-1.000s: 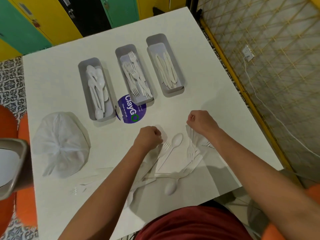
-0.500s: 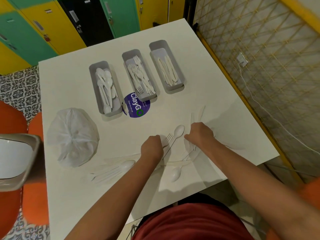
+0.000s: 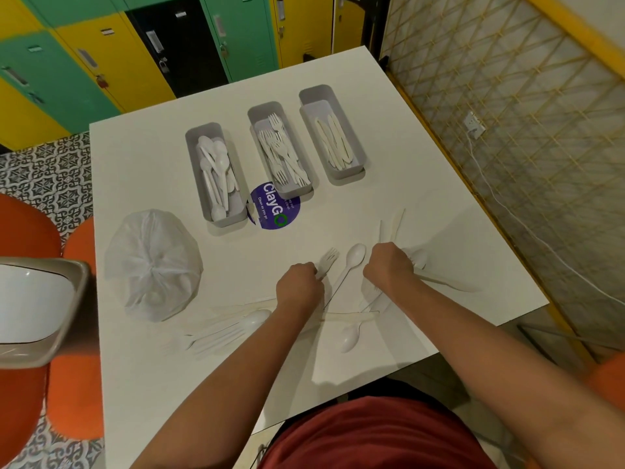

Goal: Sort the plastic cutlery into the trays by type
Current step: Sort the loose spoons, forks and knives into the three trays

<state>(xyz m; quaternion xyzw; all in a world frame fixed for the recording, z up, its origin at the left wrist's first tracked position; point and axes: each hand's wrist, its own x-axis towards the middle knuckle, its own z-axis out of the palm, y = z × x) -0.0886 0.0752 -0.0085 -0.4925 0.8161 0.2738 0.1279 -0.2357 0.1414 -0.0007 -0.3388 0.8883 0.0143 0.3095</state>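
Three grey trays stand in a row on the white table: the left tray (image 3: 199, 170) holds spoons, the middle tray (image 3: 257, 120) forks, the right tray (image 3: 355, 143) knives. Loose white cutlery lies near the table's front. My left hand (image 3: 297, 287) grips the handle of a fork (image 3: 328, 260) whose tines point away from me. My right hand (image 3: 389, 265) is curled around knives (image 3: 392, 225) that stick out beyond it. A spoon (image 3: 351, 262) lies between my hands. More pieces (image 3: 230, 328) lie left of my left forearm, and a spoon (image 3: 350, 338) near the front edge.
A tied white plastic bag (image 3: 152, 265) sits at the table's left. A purple round sticker (image 3: 275, 211) lies between the left and middle trays. Orange seats and a bin (image 3: 37, 299) stand left of the table; a lattice wall runs along the right.
The view has shifted so the table sits lower and further right. My left hand now holds a fork with its tines showing. My right hand has stayed over the pile with the knives.
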